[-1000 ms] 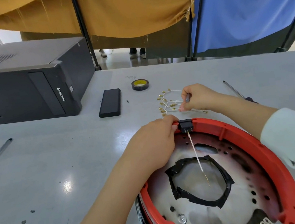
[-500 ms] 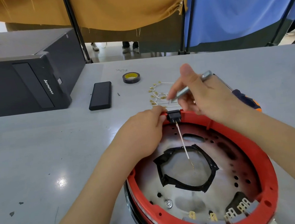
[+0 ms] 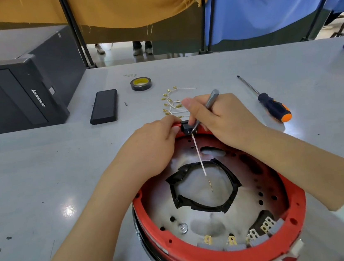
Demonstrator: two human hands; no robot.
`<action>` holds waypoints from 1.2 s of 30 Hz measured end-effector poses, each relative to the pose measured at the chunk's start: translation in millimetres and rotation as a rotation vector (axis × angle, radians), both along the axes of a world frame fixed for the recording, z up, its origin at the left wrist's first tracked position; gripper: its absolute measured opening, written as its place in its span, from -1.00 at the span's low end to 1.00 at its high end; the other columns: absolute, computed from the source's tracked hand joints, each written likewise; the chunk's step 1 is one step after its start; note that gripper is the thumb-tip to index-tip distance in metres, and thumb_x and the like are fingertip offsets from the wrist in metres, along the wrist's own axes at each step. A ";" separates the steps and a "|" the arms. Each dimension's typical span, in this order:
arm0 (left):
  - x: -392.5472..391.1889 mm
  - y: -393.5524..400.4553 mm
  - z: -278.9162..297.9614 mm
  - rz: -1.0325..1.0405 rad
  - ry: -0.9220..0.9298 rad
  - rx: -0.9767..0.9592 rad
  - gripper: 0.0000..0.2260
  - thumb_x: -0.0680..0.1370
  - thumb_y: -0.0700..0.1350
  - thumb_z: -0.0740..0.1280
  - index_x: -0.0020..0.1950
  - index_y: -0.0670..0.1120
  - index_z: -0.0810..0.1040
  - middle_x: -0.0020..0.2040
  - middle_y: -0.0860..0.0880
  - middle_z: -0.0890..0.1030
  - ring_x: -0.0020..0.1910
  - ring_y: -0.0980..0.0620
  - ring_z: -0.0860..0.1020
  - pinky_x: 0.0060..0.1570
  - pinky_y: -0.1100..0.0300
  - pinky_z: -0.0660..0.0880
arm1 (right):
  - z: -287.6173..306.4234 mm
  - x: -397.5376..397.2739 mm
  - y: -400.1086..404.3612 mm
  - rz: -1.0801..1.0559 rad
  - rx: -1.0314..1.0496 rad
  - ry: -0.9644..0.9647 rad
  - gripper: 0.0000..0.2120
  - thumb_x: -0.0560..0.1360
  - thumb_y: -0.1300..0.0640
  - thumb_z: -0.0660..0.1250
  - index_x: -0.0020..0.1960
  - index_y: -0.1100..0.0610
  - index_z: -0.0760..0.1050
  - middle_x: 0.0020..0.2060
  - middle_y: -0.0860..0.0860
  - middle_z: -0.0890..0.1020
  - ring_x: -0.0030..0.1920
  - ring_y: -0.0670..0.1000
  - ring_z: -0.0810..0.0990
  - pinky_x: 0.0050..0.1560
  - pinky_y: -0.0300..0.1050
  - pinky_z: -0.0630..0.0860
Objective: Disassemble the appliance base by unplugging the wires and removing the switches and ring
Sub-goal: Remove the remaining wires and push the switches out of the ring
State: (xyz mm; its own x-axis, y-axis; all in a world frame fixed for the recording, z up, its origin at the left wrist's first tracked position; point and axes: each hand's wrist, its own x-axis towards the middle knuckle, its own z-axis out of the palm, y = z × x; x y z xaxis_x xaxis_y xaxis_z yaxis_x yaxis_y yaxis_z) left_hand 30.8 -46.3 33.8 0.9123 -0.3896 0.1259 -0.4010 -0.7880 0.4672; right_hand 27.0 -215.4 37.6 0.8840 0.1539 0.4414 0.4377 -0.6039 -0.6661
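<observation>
The big grey table holds the round appliance base near the person, lying open side up with its red ring all around the edge. The left hand sits on the far edge of the ring, fingers curled and pressed against the small black switch to hold it steady. The right hand pinches a thin grey metal tool like a pencil, and its tip touches the switch where one white wire is plugged in. That wire hangs loose down toward the middle of the base. Just past the ring lie white wires with gold ends, already out. To do this step well, I think the left hand should keep the switch from wobbling while the tool tip pushes gently at the wire's plug, not hard, so nothing slips or bends.
</observation>
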 end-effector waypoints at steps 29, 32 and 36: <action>1.0 0.0 -1.0 0.009 0.016 -0.026 -0.75 0.64 -0.02 0.07 0.27 0.09 0.44 0.12 -0.05 0.59 0.10 -0.09 0.50 0.09 0.02 0.41 | 2.1 15.1 7.7 -0.096 -0.070 0.015 -0.49 0.63 -0.07 0.11 -0.43 0.06 0.50 -0.56 -0.24 0.49 -0.41 -0.22 0.48 -0.32 -0.37 0.32; 1.2 0.1 -1.2 0.010 0.007 -0.023 -0.75 0.64 -0.01 0.07 0.25 0.10 0.44 0.10 -0.04 0.59 0.07 -0.08 0.51 0.04 0.05 0.41 | -1.4 9.5 4.9 -0.045 -0.069 -0.129 -0.51 0.64 -0.02 0.13 -0.38 0.16 0.52 -0.54 -0.19 0.49 -0.38 -0.19 0.50 -0.29 -0.39 0.34; 0.5 0.1 -0.8 0.006 -0.001 -0.012 -0.75 0.64 -0.01 0.06 0.26 0.08 0.44 0.12 -0.05 0.59 0.09 -0.09 0.51 0.06 0.04 0.41 | -1.2 12.5 7.2 -0.067 -0.084 -0.036 -0.50 0.63 -0.05 0.12 -0.41 0.10 0.51 -0.53 -0.14 0.48 -0.37 -0.17 0.51 -0.28 -0.36 0.36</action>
State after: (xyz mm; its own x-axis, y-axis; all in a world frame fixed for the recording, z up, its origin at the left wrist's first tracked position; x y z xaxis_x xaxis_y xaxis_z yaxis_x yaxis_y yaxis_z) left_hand 31.3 -46.2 33.0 0.9145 -0.3828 0.1312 -0.3968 -0.7847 0.4762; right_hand 39.6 -208.3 36.4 0.8774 0.1328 0.4611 0.4172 -0.6858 -0.5964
